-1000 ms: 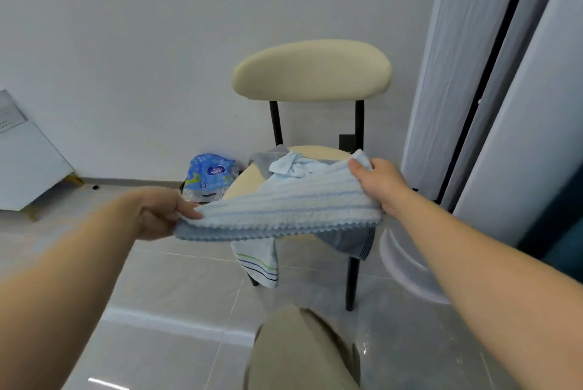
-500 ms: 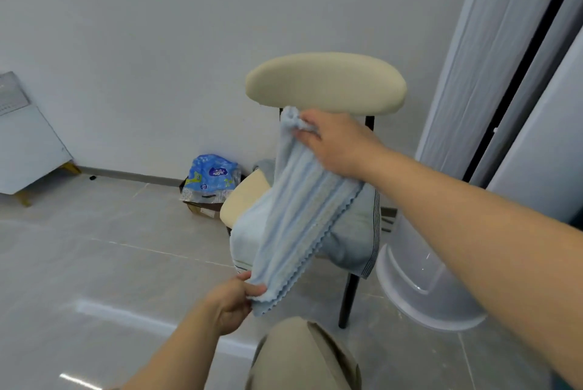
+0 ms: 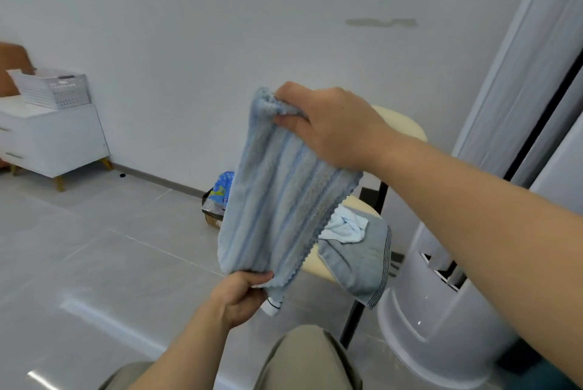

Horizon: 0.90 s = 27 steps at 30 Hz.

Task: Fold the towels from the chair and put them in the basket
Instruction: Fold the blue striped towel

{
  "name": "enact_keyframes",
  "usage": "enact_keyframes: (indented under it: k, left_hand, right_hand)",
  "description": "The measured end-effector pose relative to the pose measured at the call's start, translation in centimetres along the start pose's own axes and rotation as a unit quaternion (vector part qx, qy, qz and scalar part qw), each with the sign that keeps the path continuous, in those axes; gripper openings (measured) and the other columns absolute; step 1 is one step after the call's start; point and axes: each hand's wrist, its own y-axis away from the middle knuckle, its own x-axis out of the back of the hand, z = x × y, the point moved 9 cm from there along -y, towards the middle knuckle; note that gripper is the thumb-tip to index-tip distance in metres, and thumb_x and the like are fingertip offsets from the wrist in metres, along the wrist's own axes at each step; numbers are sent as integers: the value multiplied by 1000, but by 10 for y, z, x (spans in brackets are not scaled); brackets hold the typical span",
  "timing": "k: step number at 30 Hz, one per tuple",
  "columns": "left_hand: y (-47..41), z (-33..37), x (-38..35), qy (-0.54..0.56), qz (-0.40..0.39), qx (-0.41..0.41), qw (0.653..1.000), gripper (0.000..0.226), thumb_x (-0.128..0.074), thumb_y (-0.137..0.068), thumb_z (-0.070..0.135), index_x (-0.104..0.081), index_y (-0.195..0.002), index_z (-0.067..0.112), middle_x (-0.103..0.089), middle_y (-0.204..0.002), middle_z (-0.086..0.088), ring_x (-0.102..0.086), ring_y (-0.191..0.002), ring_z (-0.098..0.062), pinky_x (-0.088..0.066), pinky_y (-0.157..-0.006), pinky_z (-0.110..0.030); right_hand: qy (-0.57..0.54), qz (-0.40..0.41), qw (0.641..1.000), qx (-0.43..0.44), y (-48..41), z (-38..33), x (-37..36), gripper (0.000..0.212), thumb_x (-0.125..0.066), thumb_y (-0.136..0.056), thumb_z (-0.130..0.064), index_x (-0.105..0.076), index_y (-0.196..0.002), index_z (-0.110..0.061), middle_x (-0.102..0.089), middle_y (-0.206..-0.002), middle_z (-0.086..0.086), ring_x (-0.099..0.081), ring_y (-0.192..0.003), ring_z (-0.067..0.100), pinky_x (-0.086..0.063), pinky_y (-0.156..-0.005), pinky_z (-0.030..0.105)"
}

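Note:
A light blue striped towel [image 3: 277,200] hangs upright in the air in front of the chair. My right hand [image 3: 328,124] pinches its bunched top end. My left hand [image 3: 243,298] grips its bottom end, where a small white label shows. Behind the towel stands the cream chair [image 3: 400,128], its seat partly hidden. On the seat lie a pale blue cloth [image 3: 345,227] and a grey towel [image 3: 359,260] that drapes over the seat's front edge. A white slatted basket [image 3: 53,90] sits on a white cabinet [image 3: 56,137] at the far left.
A tall white cylindrical appliance [image 3: 435,320] stands on the floor right of the chair, beside grey sliding panels [image 3: 517,74]. A blue printed packet [image 3: 220,191] sits in a box by the wall. My knees [image 3: 303,361] show at the bottom. Grey tiled floor [image 3: 94,247] stretches left.
The towel went from held flat and wide over the chair to hanging upright: my right hand rose with one end, my left hand dropped with the other. The view turned left, revealing the cabinet and basket.

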Motion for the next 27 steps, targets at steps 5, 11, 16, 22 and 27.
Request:
enact_keyframes:
  k: [5,11,16,22,27]
  left_hand:
    - [27,17,0,19,-48,-23,998,73,-77,-58,-19,-60,-128,-8,-64,-127,-25,-65,-110,-42,-59,-80,-50]
    - [55,50,16,96,-68,-64,991,65,-74,-80,33,-58,-137,7,-60,-136,-19,-62,-119,-37,-50,-98,-57]
    - [53,71,27,43,43,-84,995,52,-61,-92,31,-54,-140,13,-65,-131,-14,-65,-116,-31,-56,-91,-49]
    - [69,118,21,-81,136,-217,963,18,-61,-98,32,-62,-114,25,-76,-102,-8,-72,-92,-32,-58,-81,-56]
    - [71,127,31,-280,207,-198,916,19,-63,-98,27,-64,-112,14,-73,-105,-15,-71,-87,-30,-59,-76,-44]
  right_hand:
    - [-38,29,999,-20,9,7,14,27,-43,-104,-44,-51,-119,-22,-53,-79,-2,-54,-77,33,-46,-71,42]
    - [-130,29,980,-149,25,56,11,24,-45,-104,-45,-53,-103,-23,-59,-82,-2,-55,-73,16,-39,-61,31]
    - [-167,17,959,-228,46,88,-8,24,-47,-104,-42,-57,-104,-21,-60,-90,-9,-56,-81,10,-37,-63,24]
    - [-283,84,905,-307,84,114,-22,32,-51,-102,-42,-61,-104,-12,-68,-99,13,-64,-93,33,-52,-81,46]
    - [-189,-34,856,-481,145,158,-110,43,-45,-101,-44,-64,-111,-6,-66,-110,17,-62,-95,34,-46,-76,36]
